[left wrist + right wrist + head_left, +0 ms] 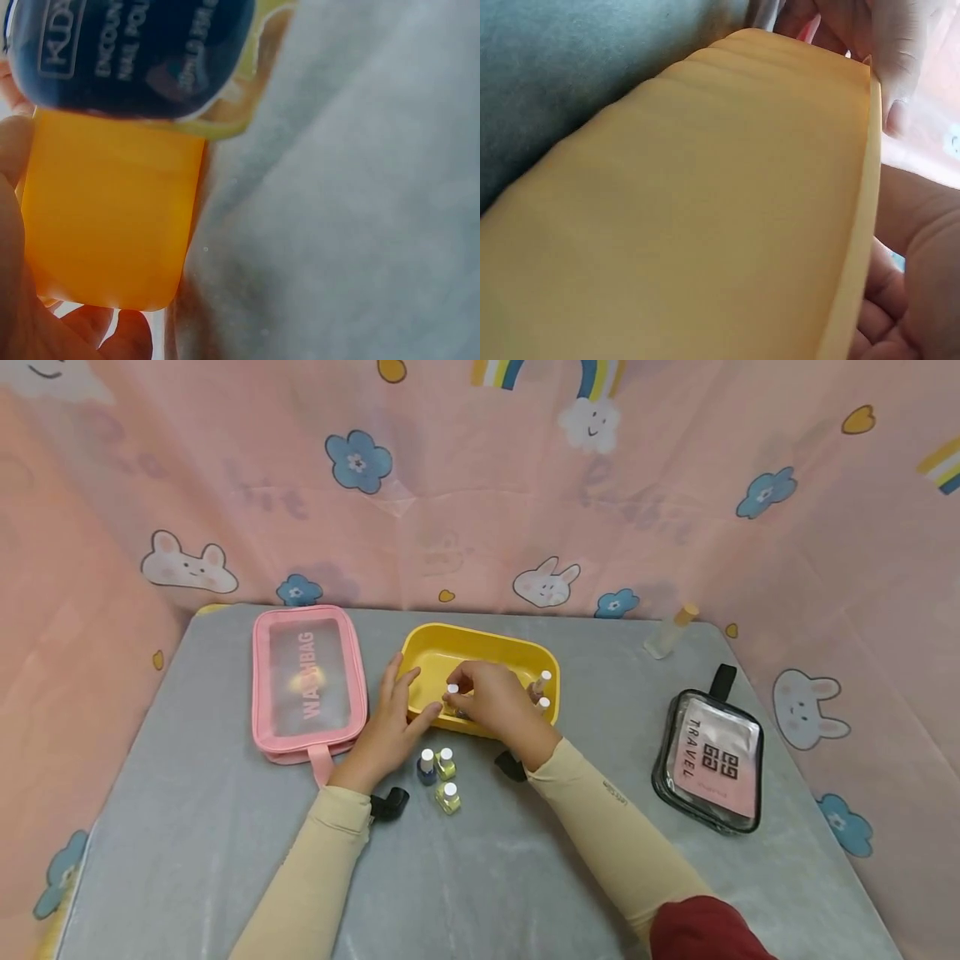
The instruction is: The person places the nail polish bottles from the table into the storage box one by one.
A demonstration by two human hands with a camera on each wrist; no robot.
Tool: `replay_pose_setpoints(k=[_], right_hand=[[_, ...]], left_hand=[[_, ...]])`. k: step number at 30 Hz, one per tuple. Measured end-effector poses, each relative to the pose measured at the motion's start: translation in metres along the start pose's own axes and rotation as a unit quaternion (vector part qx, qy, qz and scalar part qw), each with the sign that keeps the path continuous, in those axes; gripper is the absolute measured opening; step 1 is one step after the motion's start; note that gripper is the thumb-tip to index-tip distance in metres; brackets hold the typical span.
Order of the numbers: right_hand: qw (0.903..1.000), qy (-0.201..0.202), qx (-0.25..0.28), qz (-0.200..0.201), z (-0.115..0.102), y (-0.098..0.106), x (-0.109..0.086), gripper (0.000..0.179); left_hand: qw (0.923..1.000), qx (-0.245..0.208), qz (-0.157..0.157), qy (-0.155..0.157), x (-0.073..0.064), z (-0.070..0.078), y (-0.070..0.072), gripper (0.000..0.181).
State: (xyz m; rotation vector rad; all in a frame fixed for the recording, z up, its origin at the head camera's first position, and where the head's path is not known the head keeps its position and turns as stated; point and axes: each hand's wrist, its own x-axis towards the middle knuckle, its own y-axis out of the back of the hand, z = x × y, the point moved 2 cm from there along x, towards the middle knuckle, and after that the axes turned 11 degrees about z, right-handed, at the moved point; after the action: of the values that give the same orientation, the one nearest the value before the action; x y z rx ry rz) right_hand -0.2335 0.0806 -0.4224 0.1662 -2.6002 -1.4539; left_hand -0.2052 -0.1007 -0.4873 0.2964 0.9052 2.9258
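Note:
A yellow tray (438,652) sits in the middle of the table. My left hand (386,727) holds its left end, thumb at the near rim, fingers along the end. Inside the tray, my right hand (497,700) pinches the white cap of a small nail polish bottle (452,690); the fingers partly hide its body. Two more white-capped bottles (542,683) stand at the tray's right end. In front of the tray are a dark blue nail polish (427,768) and two yellow ones (448,798). The blue bottle (135,60) looms close in the left wrist view.
A pink clear-windowed wash bag (307,681) lies left of the tray. At the right is a black-edged travel pouch (712,764). A clear bottle with a wooden-coloured cap (663,635) lies at the back right. Pink printed cloth (465,527) hangs behind the grey-covered table (480,885).

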Motion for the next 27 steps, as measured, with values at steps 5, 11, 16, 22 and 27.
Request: replay_pose_setpoints(k=[5, 11, 16, 22, 27], right_hand=[[0.9992, -0.004, -0.034, -0.022, 0.001, -0.001, 0.001, 0.022], [0.9990, -0.010, -0.036, -0.026, 0.000, -0.001, 0.001, 0.024], [0.9993, -0.011, -0.032, -0.014, -0.001, 0.002, -0.001, 0.038], [0.9924, 0.002, 0.086, 0.089, -0.008, 0.021, -0.024, 0.052], [0.9605, 0.068, 0.227, 0.147, -0.015, 0.027, -0.063, 0.042]], left_hand=[[1.0000, 0.006, -0.004, 0.005, 0.000, 0.000, 0.000, 0.079], [1.0000, 0.005, -0.005, 0.007, -0.001, 0.000, 0.000, 0.079], [1.0000, 0.002, -0.005, 0.004, 0.000, 0.002, 0.000, 0.079], [1.0000, 0.000, -0.001, -0.008, 0.000, 0.003, -0.001, 0.079], [0.9999, -0.002, 0.004, -0.011, -0.001, 0.001, 0.000, 0.078]])
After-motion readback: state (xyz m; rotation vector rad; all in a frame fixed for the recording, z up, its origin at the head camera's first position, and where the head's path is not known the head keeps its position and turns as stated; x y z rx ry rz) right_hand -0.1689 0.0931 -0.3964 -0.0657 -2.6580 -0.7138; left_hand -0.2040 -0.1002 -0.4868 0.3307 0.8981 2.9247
